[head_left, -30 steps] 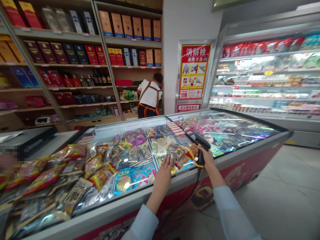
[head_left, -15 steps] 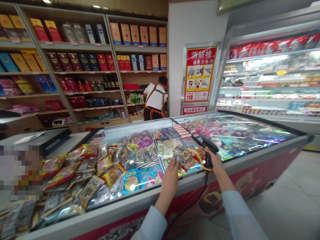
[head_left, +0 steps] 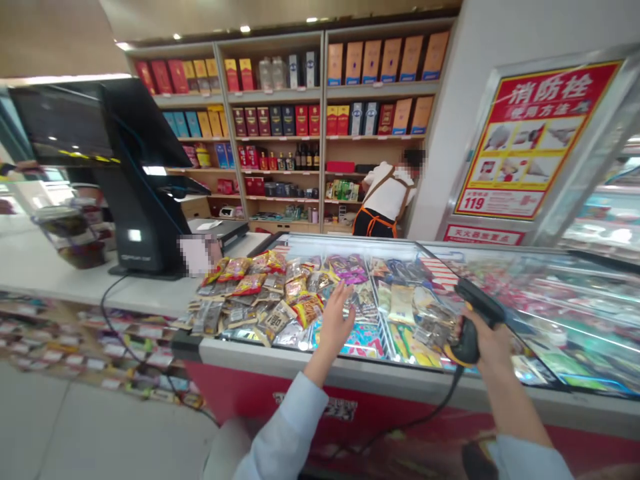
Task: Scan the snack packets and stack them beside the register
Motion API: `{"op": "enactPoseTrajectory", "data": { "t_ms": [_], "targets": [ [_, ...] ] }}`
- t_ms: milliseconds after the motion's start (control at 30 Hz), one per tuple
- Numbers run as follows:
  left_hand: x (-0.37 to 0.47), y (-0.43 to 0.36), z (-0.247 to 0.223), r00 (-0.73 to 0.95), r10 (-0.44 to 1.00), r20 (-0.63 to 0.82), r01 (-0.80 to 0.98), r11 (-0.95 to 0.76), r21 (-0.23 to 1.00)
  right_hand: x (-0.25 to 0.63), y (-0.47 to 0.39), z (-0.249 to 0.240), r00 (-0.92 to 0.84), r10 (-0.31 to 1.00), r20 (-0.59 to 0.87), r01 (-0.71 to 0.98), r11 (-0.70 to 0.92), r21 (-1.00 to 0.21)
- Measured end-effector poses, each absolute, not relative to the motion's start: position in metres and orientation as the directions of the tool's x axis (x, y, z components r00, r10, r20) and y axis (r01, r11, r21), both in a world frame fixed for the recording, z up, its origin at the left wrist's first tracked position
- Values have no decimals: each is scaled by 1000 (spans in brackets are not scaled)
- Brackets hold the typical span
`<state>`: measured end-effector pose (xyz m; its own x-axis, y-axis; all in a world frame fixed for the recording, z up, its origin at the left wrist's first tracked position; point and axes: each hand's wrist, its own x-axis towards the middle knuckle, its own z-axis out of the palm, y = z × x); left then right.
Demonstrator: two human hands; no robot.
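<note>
My right hand (head_left: 487,343) is closed around the handle of a black and yellow barcode scanner (head_left: 475,320), whose cable hangs down over the freezer's front. My left hand (head_left: 337,320) hovers with fingers apart over the glass top, holding nothing. To its left, several snack packets (head_left: 275,321) in red, yellow and grey are piled on the glass. Some grey packets (head_left: 435,325) lie between my hands, beside the scanner.
The chest freezer (head_left: 240,353) spans the front. At left, a black monitor (head_left: 133,220) stands on a white counter (head_left: 30,260). A person in a white top (head_left: 383,193) bends by the back shelves. A fire hydrant sign (head_left: 535,140) hangs at right.
The view has swung left, bringing the monitor and counter into sight. My left hand has come off the packets and moved left toward the pile. The scanner remains in my right hand.
</note>
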<state>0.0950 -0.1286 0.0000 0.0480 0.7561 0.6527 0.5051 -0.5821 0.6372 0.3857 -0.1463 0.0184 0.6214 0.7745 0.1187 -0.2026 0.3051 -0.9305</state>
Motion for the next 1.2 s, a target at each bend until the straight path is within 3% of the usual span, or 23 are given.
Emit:
{"op": "enactPoseTrajectory", "data": {
  "t_ms": [100,300,500,733,1000,1200],
  "targets": [
    [46,-123,7,-68,746,662,567,-517,641,338,-137,29,498,864,73,-271,235,-934],
    [-37,-122,14,-215,668,713,684,-418,598,256,-117,27,345,932,114,-275,216,-937],
    [-93,-111,10,-273,550,789,837,-268,476,184,-108,28,146,985,91,-313,134,-940],
    [-111,-108,-16,-377,487,788,903,6,429,122,-103,17,-56,995,81,-272,63,-960],
    [-112,-107,-27,-384,522,762,916,113,384,105,-98,-10,-143,985,-100,-318,-141,-937],
    [-111,-105,-27,-414,525,743,908,186,375,107,-100,-10,-163,982,-96,-324,-145,-935]
  ]
}}
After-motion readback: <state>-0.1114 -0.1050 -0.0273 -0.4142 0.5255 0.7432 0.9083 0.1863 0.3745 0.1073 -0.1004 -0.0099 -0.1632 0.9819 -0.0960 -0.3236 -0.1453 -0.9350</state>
